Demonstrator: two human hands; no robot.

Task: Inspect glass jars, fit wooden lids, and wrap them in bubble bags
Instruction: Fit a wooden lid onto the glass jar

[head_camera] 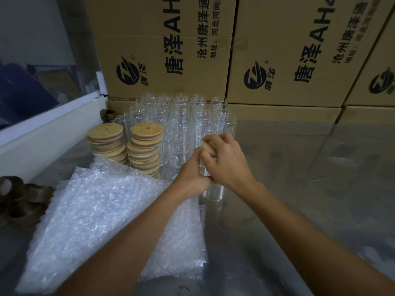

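**Desk:** At the bench's middle, in front of the jar rows — what have you got?

**Operator:** I have my right hand [224,159] curled over a lid [209,148], fingers wrapped round its rim, sitting on the mouth of one jar [211,189]. My left hand [192,178] grips that jar's side just below, touching the right hand at the thumb.

**Desk:** How does the jar lie?

**Operator:** Upright on the table [299,189], long axis vertical. The lid is directly above the mouth, tilted slightly toward me. I judge it is not yet seated flat, though my fingers hide most of the rim, so I can't swear to it.

**Desk:** And the next move?

**Operator:** It turns on that stack: lid over mouth, push straight down the jar's axis. My right hand does the pressing; my left only steadies. If I push off-axis, I'd expect the lid to jam crooked or the jar to tip into the other jars [181,116] just behind.

**Desk:** Then the wrap?

**Operator:** Bubble bags [96,210] lie just beside the jar, on my left, nearer the left hand. Spare lids [145,146] are stacked beyond them.
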